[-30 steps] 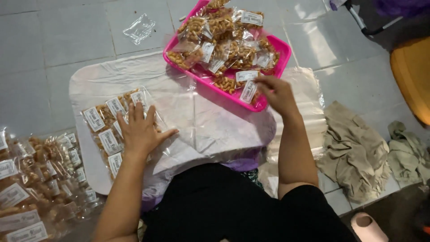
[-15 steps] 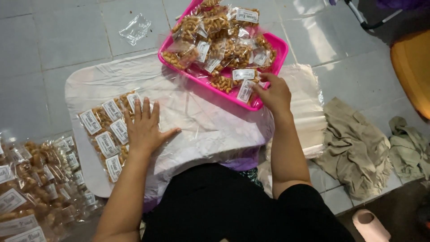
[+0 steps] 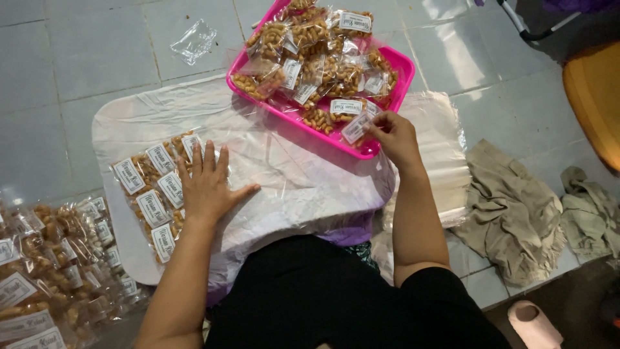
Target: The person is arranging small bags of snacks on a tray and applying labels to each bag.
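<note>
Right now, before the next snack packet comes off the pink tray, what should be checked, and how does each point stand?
1. Right hand grips a small snack packet at the pink tray's near edge: ok.
2. Left hand lies flat on the packed row of packets, pinning them: ok.
3. Large clear bag spread open on the work surface: ok.
4. Bag mouth facing the tray: cannot tell.
5. Tray sits level on the floor: cannot tell.
</note>
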